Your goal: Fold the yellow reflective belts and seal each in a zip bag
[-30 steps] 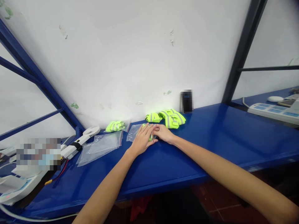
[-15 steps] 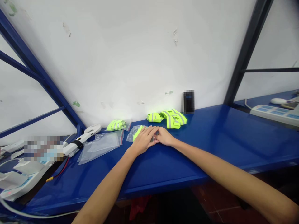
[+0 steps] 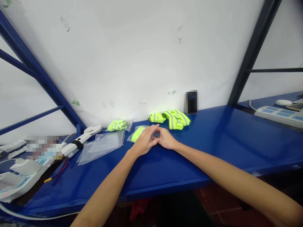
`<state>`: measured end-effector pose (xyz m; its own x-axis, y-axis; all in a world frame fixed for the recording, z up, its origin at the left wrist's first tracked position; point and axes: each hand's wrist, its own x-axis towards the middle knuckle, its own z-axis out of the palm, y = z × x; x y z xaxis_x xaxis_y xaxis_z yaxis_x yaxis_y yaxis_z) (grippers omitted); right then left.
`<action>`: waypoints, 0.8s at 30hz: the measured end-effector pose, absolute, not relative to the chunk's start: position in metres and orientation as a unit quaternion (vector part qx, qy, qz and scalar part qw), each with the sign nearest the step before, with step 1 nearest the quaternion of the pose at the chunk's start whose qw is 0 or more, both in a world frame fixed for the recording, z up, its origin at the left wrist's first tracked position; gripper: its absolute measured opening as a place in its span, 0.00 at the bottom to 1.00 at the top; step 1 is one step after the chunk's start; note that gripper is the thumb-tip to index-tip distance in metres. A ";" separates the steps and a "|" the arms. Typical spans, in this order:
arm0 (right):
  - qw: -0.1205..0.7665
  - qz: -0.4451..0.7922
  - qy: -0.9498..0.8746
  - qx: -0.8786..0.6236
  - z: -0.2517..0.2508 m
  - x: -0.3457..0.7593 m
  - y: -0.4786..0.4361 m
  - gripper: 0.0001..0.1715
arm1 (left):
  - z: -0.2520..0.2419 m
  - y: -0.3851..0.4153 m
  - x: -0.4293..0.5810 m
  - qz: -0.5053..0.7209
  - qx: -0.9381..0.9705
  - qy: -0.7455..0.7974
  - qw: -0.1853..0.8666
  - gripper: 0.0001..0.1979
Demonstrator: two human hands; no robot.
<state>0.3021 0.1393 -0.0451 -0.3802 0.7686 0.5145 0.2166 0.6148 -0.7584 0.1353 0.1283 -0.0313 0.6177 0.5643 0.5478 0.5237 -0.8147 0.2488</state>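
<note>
A clear zip bag point(image 3: 130, 138) with a folded neon-yellow reflective strap or vest point(image 3: 137, 135) inside lies on the blue table. My left hand point(image 3: 145, 141) reaches over the bag's right part, its thumb and fingers closed around the open-end edge. Against it, my right hand point(image 3: 166, 138) curls its fingers on the same edge, with fingertips of both hands nearly meeting. A small gap shows between the two thumbs and forefingers. Much of the bag's right end is hidden beneath my hands.
Behind lie loose neon-yellow reflective bands point(image 3: 176, 119) and another bagged bundle point(image 3: 117, 125). Flat plastic bags point(image 3: 101, 145) rest on the left, beside a white handheld fan point(image 3: 92, 129) and a power strip point(image 3: 26, 179). A dark phone-like object point(image 3: 192, 102) leans on the wall.
My left fingers have lifted and shifted slightly at the bag's edge, so a gap now shows between my hands. More of the yellow bundle is uncovered. The view has tilted a little.
</note>
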 end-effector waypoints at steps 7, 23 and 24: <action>0.397 0.326 -0.814 -0.272 -0.046 0.303 0.138 0.25 | -0.035 0.126 0.134 0.303 0.897 0.320 0.027 0.26; 0.257 0.257 -0.875 -0.320 -0.027 0.308 0.133 0.10 | -0.007 0.141 0.086 0.531 0.706 0.457 -0.099 0.19; 0.251 0.257 -0.880 -0.311 -0.026 0.309 0.133 0.11 | -0.009 0.145 0.082 0.514 0.702 0.486 -0.083 0.18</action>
<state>0.3086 0.1332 -0.0265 -0.6804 0.6763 0.2822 0.4185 0.6747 -0.6080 0.0821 0.1452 -0.0091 -0.0005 0.5962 0.8029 0.7675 -0.5144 0.3824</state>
